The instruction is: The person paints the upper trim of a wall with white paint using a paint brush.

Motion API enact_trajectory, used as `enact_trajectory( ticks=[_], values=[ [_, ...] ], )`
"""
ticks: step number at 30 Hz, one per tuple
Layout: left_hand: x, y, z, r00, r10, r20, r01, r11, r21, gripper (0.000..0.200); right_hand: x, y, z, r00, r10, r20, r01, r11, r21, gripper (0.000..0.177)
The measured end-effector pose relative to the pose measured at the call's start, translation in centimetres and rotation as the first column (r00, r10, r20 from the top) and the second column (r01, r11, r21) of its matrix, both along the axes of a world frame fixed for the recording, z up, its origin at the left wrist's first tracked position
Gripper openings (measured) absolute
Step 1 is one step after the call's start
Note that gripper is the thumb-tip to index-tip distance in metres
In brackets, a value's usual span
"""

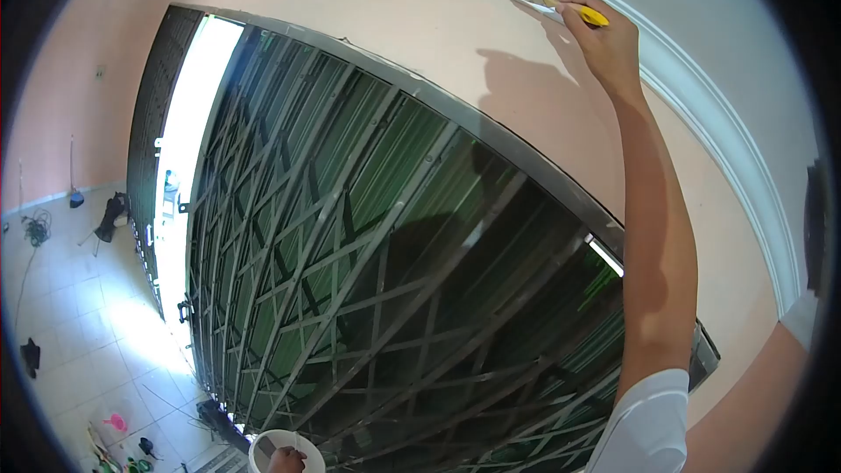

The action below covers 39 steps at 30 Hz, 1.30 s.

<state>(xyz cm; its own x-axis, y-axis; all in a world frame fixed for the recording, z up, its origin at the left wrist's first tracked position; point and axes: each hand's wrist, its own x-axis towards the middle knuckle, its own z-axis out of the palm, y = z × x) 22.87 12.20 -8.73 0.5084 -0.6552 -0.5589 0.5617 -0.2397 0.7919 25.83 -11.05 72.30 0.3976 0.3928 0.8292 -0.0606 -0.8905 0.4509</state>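
Observation:
High on the right, my right hand [603, 35] is closed round a paintbrush [594, 15] with a yellow handle. The brush's bristles touch the lower edge of the white crown moulding [692, 66], where it meets the peach wall [412, 13]. My right arm is stretched upward. Down at the bottom edge, a white bucket [259, 448] is partly cut off by the frame. My left hand [286, 462] is closed at its near side, apparently gripping it. Part of that hand is out of view, and I cannot make out the bucket's contents.
A dark folding metal gate [350, 236] fills the middle, with a bright opening [197, 105] at its left. Far below on the tiled floor [79, 298] lie a coil of cable [37, 226], a pink item [115, 422] and several tools. A long-handled dustpan [76, 199] leans on the left wall.

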Motion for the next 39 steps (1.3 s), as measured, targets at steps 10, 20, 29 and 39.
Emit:
enact_trajectory(
  ticks=[10, 20, 29, 39],
  values=[
    [1.0, 0.9, -1.3, 0.992, 0.121, 0.044, -0.123, 0.991, 0.061, 0.033, 6.0, -2.3, 3.0, 0.989, -0.130, -0.073, 0.102, 0.946, -0.306, 0.019],
    [2.3, 0.4, -2.6, 0.988, 0.128, 0.085, -0.135, 0.988, 0.079, 0.028, 3.9, -3.2, 4.1, 0.969, -0.245, -0.038, 0.212, 0.898, -0.386, 0.021],
    [2.2, 0.9, 0.2, 0.984, 0.162, 0.076, -0.164, 0.986, 0.015, 0.030, -0.3, -1.8, 4.2, 0.946, -0.323, -0.032, 0.288, 0.880, -0.376, 0.020],
    [1.8, -0.5, -5.8, 0.992, 0.128, -0.023, -0.129, 0.984, -0.120, 0.025, 4.0, 0.1, 3.5, 0.968, -0.244, -0.065, 0.202, 0.902, -0.381, 0.020]
  ],
)
